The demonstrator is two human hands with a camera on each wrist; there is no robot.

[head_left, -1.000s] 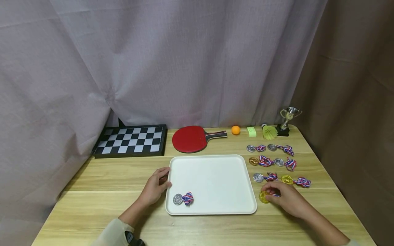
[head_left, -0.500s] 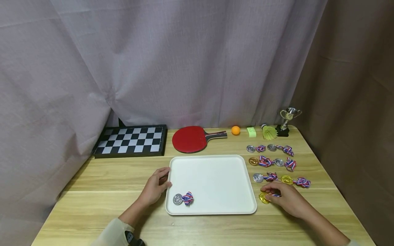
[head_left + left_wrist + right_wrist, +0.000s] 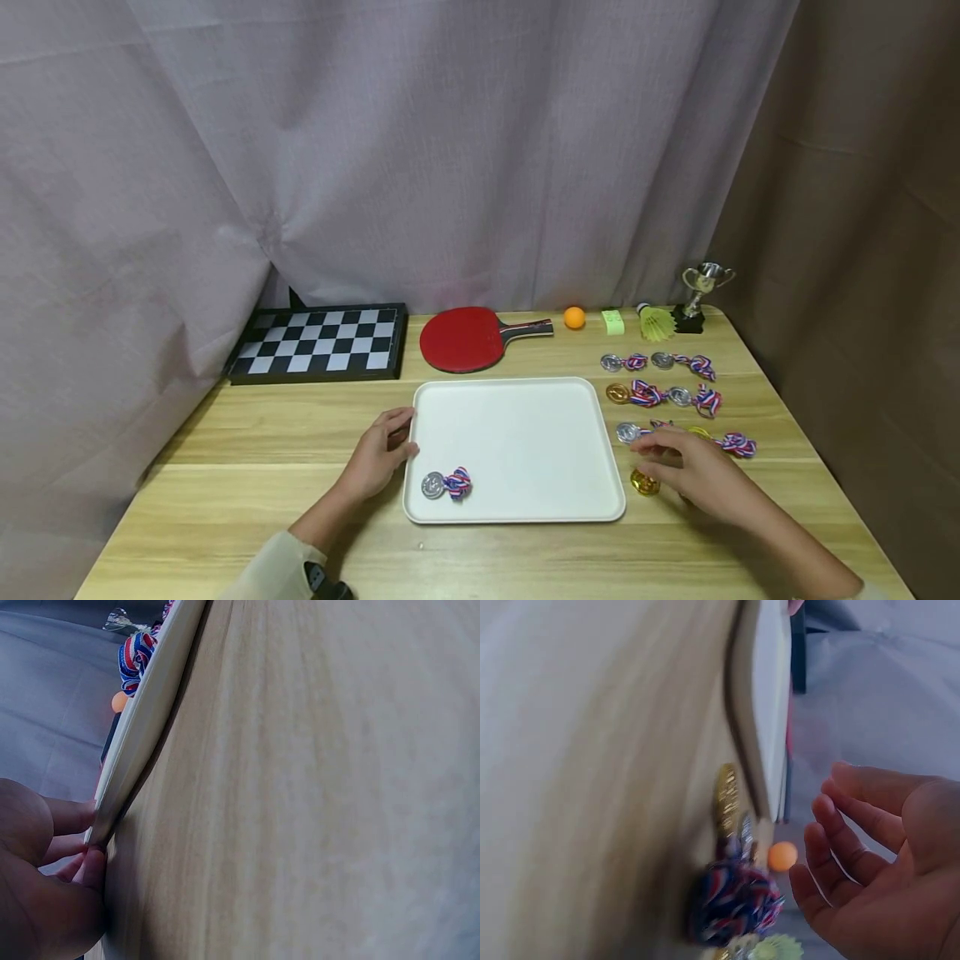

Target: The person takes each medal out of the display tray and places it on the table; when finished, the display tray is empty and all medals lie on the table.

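My left hand [image 3: 377, 452] rests at the left edge of a white tray [image 3: 525, 450], fingertips and thumb against its rim. In the left wrist view, those fingers [image 3: 69, 816] meet the tray wall [image 3: 142, 727]. A silver medal [image 3: 432, 486] with a striped ribbon lies in the tray's near left corner. My right hand [image 3: 693, 471] hovers over a gold medal [image 3: 645, 482] right of the tray. In the right wrist view, its fingers [image 3: 847, 859] are loosely bent around nothing, apart from the gold medal and its bunched ribbon [image 3: 731, 904].
Several more medals, including a silver one [image 3: 628, 432] and a bronze-toned one [image 3: 618, 393], lie in rows at right. Along the back are a chessboard [image 3: 318, 342], red table tennis bat [image 3: 461, 340], orange ball [image 3: 574, 317], green block [image 3: 612, 322], shuttlecock [image 3: 657, 323] and trophy cup [image 3: 701, 292].
My right hand has let go of the gold medal and lifted slightly away, its fingers parting. The medal stays on the table. My left hand and the tray have not moved.
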